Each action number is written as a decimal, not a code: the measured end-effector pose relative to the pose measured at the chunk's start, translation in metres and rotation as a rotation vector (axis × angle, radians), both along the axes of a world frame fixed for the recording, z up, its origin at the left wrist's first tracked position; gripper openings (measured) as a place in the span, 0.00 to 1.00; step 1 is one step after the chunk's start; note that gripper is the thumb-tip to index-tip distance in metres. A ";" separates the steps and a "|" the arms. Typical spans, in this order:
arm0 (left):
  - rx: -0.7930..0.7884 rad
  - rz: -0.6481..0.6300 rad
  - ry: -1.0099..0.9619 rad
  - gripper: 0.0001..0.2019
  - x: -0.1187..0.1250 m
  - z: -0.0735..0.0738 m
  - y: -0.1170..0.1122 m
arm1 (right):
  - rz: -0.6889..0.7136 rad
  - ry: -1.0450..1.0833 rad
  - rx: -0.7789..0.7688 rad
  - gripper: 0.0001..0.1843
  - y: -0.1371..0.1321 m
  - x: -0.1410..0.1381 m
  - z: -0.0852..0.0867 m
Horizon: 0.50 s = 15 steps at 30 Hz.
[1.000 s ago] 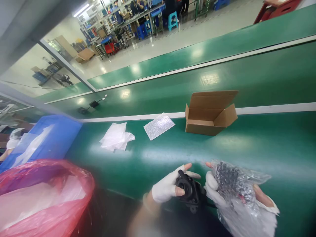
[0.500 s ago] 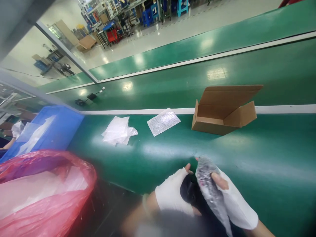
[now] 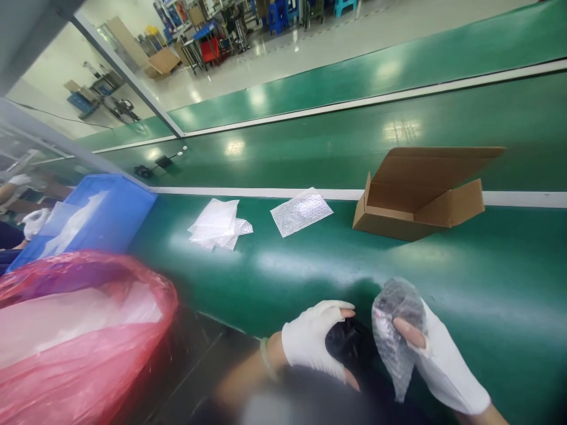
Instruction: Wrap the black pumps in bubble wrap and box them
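Wrap (image 3: 390, 357) is gripped in the right hand (image 3: 445, 357), its thumb pressed on the near face; the other fingers are hidden behind. What, if anything, is enclosed in the wrap cannot be told. A black part (image 3: 343, 340) is clasped by the left hand (image 3: 312, 339), whose fingers are curled round it, near the close edge of the green belt (image 3: 310, 265); its lower end is lost in darkness. Wrap and part are held side by side, with a gap seen at the top; lower down, contact cannot be ruled out. The part is probably best supported by its body, with no force put on any projecting bit, and the film is best pinched lightly so that it is not torn. The box (image 3: 385, 218), placed farther off with its flap raised, and the bubble sheet (image 3: 302, 212) and white sheets (image 3: 215, 221) to its left should be left undisturbed.
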<state>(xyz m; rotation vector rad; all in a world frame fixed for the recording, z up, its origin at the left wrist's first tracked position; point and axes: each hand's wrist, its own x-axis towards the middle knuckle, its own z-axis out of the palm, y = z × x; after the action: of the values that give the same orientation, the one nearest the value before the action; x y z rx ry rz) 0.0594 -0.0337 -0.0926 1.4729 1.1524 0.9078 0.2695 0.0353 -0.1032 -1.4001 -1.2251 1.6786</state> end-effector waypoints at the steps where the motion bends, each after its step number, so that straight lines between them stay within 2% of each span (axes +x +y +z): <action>1: 0.024 -0.014 -0.002 0.43 0.001 0.000 0.000 | -0.039 0.047 -0.024 0.28 0.003 -0.002 -0.002; 4: 0.033 -0.083 0.001 0.36 -0.001 0.002 0.003 | -0.007 0.112 0.009 0.32 0.006 -0.005 -0.003; 6: 0.021 -0.120 0.005 0.32 -0.005 0.004 0.007 | 0.141 0.048 0.139 0.38 0.005 -0.003 0.002; 9: 0.040 -0.153 -0.003 0.32 -0.010 0.004 0.010 | 0.374 -0.158 0.422 0.37 -0.002 0.001 0.012; 12: 0.052 -0.152 -0.017 0.33 -0.012 0.001 0.010 | 0.458 -0.326 0.671 0.42 -0.013 0.002 0.016; 15: 0.027 -0.148 -0.015 0.33 -0.012 -0.001 0.009 | 0.522 -0.346 0.742 0.51 -0.025 -0.001 0.007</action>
<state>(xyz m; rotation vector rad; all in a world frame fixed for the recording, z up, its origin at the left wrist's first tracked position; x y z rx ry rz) 0.0475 -0.0245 -0.0936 1.5487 1.0091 0.8334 0.2686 0.0101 -0.0959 -0.9555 -2.2650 1.0664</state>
